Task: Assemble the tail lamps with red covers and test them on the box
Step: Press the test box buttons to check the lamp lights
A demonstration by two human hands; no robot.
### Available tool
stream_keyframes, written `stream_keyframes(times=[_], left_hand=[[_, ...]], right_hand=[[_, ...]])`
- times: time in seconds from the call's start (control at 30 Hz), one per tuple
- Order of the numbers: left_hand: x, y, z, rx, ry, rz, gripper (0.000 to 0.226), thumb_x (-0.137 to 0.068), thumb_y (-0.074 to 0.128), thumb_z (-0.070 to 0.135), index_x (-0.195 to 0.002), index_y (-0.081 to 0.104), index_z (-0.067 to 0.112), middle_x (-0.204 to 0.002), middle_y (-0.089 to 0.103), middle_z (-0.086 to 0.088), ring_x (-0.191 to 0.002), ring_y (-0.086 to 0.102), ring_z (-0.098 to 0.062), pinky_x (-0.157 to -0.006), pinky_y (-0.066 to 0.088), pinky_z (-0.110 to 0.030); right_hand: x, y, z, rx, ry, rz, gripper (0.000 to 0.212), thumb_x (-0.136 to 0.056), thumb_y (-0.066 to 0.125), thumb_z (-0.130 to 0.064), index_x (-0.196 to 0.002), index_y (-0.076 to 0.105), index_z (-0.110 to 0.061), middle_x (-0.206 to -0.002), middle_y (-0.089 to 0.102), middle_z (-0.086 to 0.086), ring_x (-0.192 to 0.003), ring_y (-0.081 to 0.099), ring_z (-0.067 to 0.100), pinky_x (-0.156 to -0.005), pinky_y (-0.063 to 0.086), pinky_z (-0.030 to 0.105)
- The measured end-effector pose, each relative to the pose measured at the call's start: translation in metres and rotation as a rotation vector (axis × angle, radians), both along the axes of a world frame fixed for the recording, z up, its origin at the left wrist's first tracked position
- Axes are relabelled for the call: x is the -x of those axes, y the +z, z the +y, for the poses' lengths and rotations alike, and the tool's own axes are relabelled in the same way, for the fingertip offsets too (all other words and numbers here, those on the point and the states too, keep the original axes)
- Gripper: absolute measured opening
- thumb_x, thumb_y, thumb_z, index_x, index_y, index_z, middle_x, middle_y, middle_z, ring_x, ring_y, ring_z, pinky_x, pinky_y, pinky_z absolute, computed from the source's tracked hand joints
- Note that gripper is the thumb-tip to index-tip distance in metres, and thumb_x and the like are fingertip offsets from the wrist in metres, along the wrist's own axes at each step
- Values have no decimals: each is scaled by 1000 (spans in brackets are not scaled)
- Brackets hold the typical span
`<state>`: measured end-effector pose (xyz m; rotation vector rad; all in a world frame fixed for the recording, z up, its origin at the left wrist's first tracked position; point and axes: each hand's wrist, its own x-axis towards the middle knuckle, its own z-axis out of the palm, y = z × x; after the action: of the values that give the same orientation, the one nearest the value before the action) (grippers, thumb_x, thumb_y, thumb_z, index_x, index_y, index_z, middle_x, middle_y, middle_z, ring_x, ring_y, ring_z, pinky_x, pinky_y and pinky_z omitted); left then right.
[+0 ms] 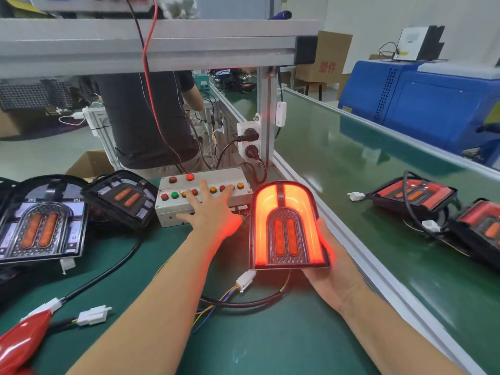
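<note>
Arch-shaped tail lamp (288,226), glossy red cover lit, upright in the right hand (331,269), grip curled round its lower right edge. Left hand (211,209) flat, fingers spread over round buttons of the white test box (173,209) on the green table (270,334). Uncovered lamps (43,228) left; red cover (21,345) cut off at corner.

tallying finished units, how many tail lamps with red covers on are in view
3: a lit one held in the right hand, and two unlit on the conveyor belt at right. More may lie beyond the frame edge.
</note>
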<state>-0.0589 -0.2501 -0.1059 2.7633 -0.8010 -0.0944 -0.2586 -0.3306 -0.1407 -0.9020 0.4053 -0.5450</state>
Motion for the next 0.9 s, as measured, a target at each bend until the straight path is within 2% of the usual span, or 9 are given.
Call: stream_keyframes(times=[0.1,0.2,0.33,0.47,0.63,0.9], left_hand=[[0,0,0,1,-6,8,75,-84,62,44,-143,17,51,-158,-14,-4,-141,-16,-42,-102,8,-74],[0,0,1,10,-4,19,75,-83,62,43,-142,17,52,-158,-15,-4,-141,-17,-42,-102,8,-74],[1,1,0,14,6,24,74,-84,62,39,-142,18,51,-158,-16,-4,-141,-17,-42,-103,7,-73],[1,3,-3,11,21,20,72,-84,56,29,-142,21,51,-158,-16,-4,-142,-17,-41,-103,4,-74],[-3,6,-6,-53,-13,-116,70,-81,54,37,-143,24,45,-159,-9,-5,-143,-17,-35,-105,-5,-69],[-13,11,-7,-147,-89,-188,66,-82,50,34,-144,28,43,-158,3,-5,-144,-9,-35,-107,-4,-68]], right_hand=[[1,1,1,14,-1,10,38,-88,54,-51,-109,74,-27,-115,71,6,-105,69,19,-80,57,30],[0,1,1,35,-4,26,39,-89,52,-52,-110,73,-27,-116,71,6,-106,68,19,-88,54,33],[0,1,0,24,-7,18,38,-88,53,-50,-108,75,-26,-115,71,7,-105,69,20,-88,54,34],[0,1,-1,8,-6,12,39,-88,54,-49,-109,74,-23,-117,70,8,-107,68,22,-96,47,40],[0,1,-1,-5,21,20,43,-84,56,-52,-109,74,-22,-118,70,9,-109,67,22,-91,49,37],[0,-2,-3,-5,28,-1,39,-86,55,-50,-107,75,-25,-117,71,7,-107,68,19,-95,46,38]])
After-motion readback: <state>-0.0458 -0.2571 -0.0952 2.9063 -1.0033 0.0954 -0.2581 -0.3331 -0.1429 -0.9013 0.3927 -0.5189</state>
